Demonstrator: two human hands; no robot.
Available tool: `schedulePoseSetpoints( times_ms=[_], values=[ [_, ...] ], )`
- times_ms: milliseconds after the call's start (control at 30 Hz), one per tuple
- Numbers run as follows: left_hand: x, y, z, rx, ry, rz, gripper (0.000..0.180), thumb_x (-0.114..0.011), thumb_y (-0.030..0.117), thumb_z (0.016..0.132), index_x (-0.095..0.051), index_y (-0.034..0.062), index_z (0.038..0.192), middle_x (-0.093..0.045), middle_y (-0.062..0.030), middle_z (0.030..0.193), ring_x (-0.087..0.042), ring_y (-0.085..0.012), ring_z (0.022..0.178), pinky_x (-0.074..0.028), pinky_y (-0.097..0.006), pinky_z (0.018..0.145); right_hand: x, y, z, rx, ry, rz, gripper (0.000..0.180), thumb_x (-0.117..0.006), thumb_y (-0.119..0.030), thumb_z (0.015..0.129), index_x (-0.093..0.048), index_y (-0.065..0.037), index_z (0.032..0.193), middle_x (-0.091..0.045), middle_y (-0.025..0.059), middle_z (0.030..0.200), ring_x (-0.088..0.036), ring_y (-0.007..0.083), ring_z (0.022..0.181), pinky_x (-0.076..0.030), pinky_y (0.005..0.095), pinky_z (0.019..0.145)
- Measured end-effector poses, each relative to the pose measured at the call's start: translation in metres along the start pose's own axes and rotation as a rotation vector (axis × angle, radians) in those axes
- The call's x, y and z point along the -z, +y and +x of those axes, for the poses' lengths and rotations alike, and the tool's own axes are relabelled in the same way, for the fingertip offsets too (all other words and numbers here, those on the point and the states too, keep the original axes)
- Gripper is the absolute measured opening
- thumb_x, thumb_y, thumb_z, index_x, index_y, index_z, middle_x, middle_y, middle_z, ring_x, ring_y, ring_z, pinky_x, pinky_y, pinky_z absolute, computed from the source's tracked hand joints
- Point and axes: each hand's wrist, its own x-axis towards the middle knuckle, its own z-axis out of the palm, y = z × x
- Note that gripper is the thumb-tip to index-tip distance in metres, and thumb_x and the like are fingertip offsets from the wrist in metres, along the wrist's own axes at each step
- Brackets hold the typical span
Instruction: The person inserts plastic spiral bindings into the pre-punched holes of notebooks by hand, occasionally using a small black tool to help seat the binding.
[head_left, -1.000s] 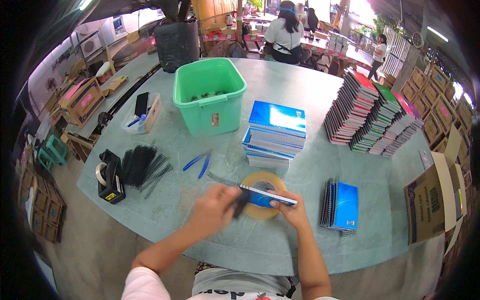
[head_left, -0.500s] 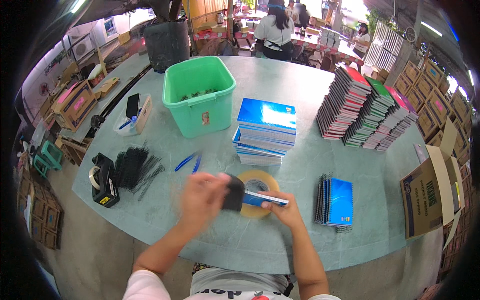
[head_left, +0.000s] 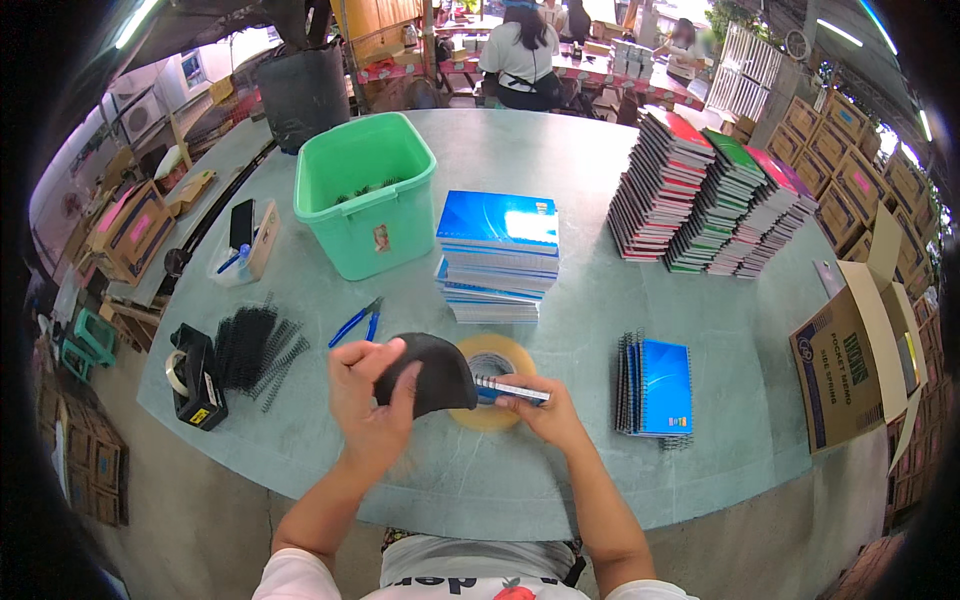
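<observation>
Swung out left of the tape roll (head_left: 512, 357) since a second ago: a curved black sheet (head_left: 432, 378).
Left hand (head_left: 372, 402) pinches it, thumb against fingers; right hand (head_left: 546, 408) grips a blue notebook (head_left: 510, 389) over the roll.

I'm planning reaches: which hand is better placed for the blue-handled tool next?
Left, probably: the left hand holds a black piece but is nearer the blue-handled tool; the right hand, farther off, holds a notebook.

Blue ntbk stack (head_left: 497, 222): glossy (bright glare) | blk sheet (head_left: 432, 375): matt | grn bin (head_left: 350, 250): smooth plastic | carton (head_left: 835, 385): matt cardbd
</observation>
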Motion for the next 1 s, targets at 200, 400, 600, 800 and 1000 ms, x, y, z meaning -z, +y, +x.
schedulePoseSetpoints(
  times_ms=[200, 400, 600, 800, 1000],
  values=[
    [-0.009, 0.005, -0.002, -0.068, -0.021, -0.046, 0.032, -0.071, 0.004, 0.067, -0.065, 0.0118, 0.098, -0.057, -0.0072, 0.088, -0.056, -0.0244, 0.077, -0.048, -0.033, 0.063, 0.001, 0.008, 0.000, 0.022, -0.018, 0.036, 0.028, -0.062, 0.003, 0.079, -0.064, -0.003, 0.106, -0.066, 0.0045, 0.097, -0.058, 0.0101, 0.087, -0.047, 0.0234, 0.078],
    [-0.019, 0.015, -0.001, -0.062, -0.261, -0.107, 0.029, -0.070, 0.001, 0.068, -0.064, 0.0091, 0.096, -0.057, -0.0078, 0.090, -0.056, -0.0238, 0.082, -0.048, -0.032, 0.070, 0.003, 0.004, -0.003, 0.006, -0.016, -0.118, 0.030, -0.059, 0.005, 0.079, -0.062, -0.002, 0.109, -0.067, 0.0059, 0.096, -0.058, 0.0116, 0.088, -0.046, 0.0258, 0.079],
    [-0.023, 0.016, -0.002, -0.197, -0.430, -0.121, 0.032, -0.069, 0.000, 0.069, -0.064, 0.0076, 0.100, -0.055, -0.0098, 0.092, -0.056, -0.0233, 0.081, -0.048, -0.032, 0.069, 0.002, 0.007, -0.002, 0.032, -0.006, -0.117, 0.031, -0.058, 0.006, 0.079, -0.062, -0.002, 0.109, -0.067, 0.0063, 0.095, -0.058, 0.0121, 0.087, -0.046, 0.0273, 0.079],
    [-0.033, 0.018, 0.001, -0.060, -0.439, -0.145, 0.027, -0.068, 0.006, 0.074, -0.064, 0.0082, 0.100, -0.054, -0.0127, 0.095, -0.058, -0.0285, 0.081, -0.049, -0.035, 0.070, 0.007, 0.009, -0.003, 0.003, -0.043, -0.120, 0.031, -0.058, 0.004, 0.080, -0.062, -0.005, 0.110, -0.067, 0.0059, 0.096, -0.058, 0.0106, 0.088, -0.047, 0.0261, 0.078],
    [-0.035, 0.004, -0.068, 0.113, -0.813, -0.193, 0.027, -0.067, 0.018, 0.077, -0.062, 0.0082, 0.102, -0.053, -0.0118, 0.096, -0.057, -0.0297, 0.087, -0.048, -0.038, 0.071, -0.003, 0.003, -0.002, 0.108, 0.058, 0.164, 0.024, -0.063, -0.007, 0.083, -0.064, -0.003, 0.107, -0.065, 0.0091, 0.106, -0.059, 0.0137, 0.096, -0.046, 0.0269, 0.086]
  ],
)
